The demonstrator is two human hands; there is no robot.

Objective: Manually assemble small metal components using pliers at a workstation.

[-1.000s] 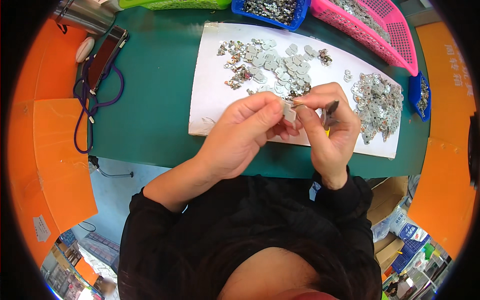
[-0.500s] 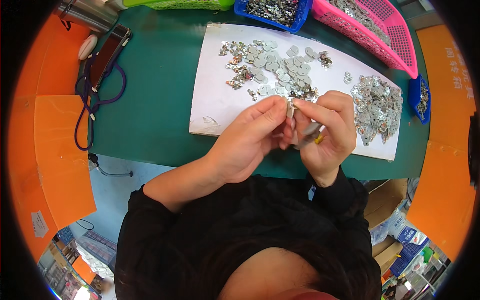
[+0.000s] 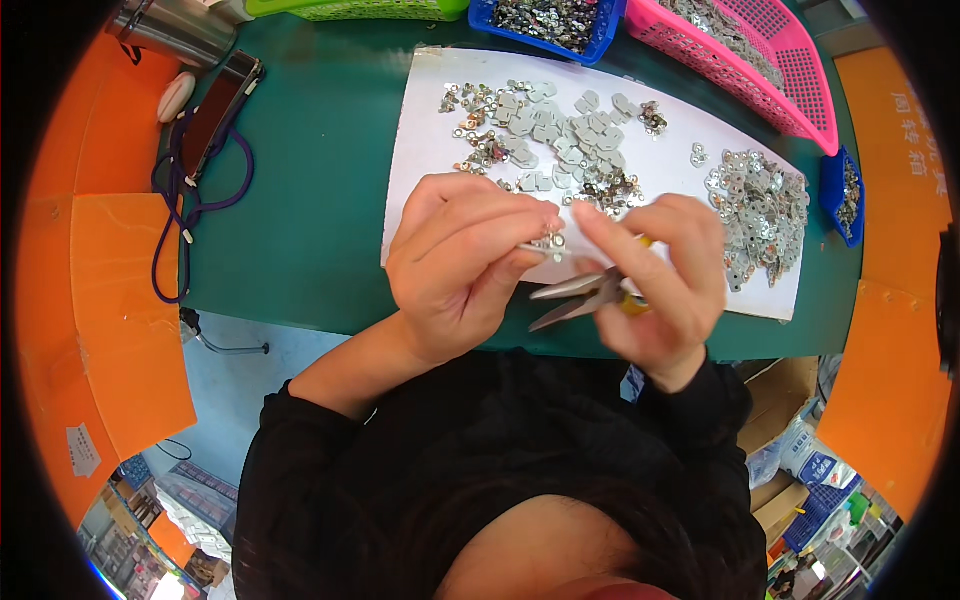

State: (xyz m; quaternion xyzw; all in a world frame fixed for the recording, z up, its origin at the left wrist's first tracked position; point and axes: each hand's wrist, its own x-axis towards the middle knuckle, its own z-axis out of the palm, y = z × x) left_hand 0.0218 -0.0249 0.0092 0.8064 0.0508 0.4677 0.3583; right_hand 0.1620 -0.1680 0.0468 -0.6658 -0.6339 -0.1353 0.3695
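Note:
My left hand [image 3: 450, 265] is closed, pinching a small grey metal plate [image 3: 548, 247] with shiny rings at its edge between thumb and fingers. In my right hand [image 3: 668, 285] lies a pair of pliers [image 3: 580, 296] with yellow on the handles. Its jaws are apart and point left, below the plate and not touching it. The right index finger reaches toward the plate. Beyond my hands, loose grey plates [image 3: 590, 140] and small ring-shaped metal pieces [image 3: 487, 150] are heaped on a white board [image 3: 425, 120].
Another heap of flat metal parts [image 3: 755, 215] covers the board's right side. Behind stand a blue tray [image 3: 608, 40], a pink basket [image 3: 815, 100] and a green basket [image 3: 370, 10]. A small blue tray [image 3: 835, 205] sits far right. At left lie a phone [image 3: 215, 115] and cord.
The pliers, mostly hidden in my right palm before, now show with their jaws apart. My left hand has moved left and turned, carrying the plate away from the right fingertips.

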